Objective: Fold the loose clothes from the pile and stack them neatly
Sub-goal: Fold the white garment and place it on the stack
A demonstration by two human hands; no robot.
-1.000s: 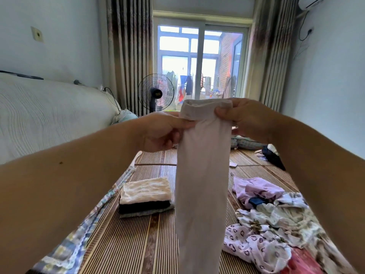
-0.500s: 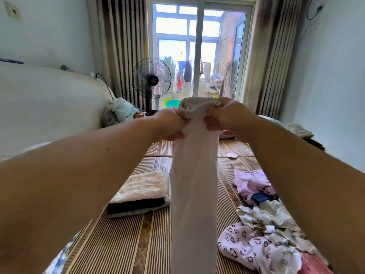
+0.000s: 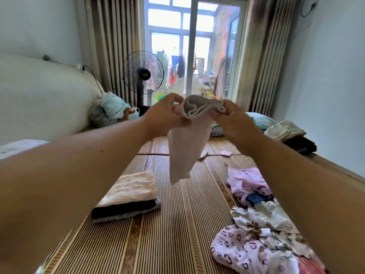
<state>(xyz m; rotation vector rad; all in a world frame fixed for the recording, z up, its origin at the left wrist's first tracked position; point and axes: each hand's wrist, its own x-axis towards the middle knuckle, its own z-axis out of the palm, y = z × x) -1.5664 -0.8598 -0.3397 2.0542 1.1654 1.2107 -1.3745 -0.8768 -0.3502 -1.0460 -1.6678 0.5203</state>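
holding a pale garment (image 3: pixel 185 151) up over the striped mat (image 3: pixel 177 244), both hands are pinching its bunched top edge. the left hand (image 3: pixel 167 113) is gripping the left end and the right hand (image 3: pixel 227 117) the right end, with fingers (image 3: pixel 217 113) curled tight on the cloth and nothing else in either grasp. the rest of the garment is hanging free below the hands, off the mat, between the folded stack (image 3: pixel 128 196) on the left and the loose pile (image 3: pixel 262 240) on the right.

judged step: the piece is being gathered at its top edge, mid-fold, and is not yet laid down. the next move is likely calling for the hanging tail to be doubled up or laid flat, the edges squared, and the bundle carried left onto the stack.

surroundings: a standing fan (image 3: pixel 143 73) is sitting by the curtains, more folded items (image 3: pixel 284 129) are lying at the far right, and a small pale scrap (image 3: pixel 225 153) is lying on the mat beyond the garment. the swinging tail is risking a brush against the stack's corner, which could skew it.
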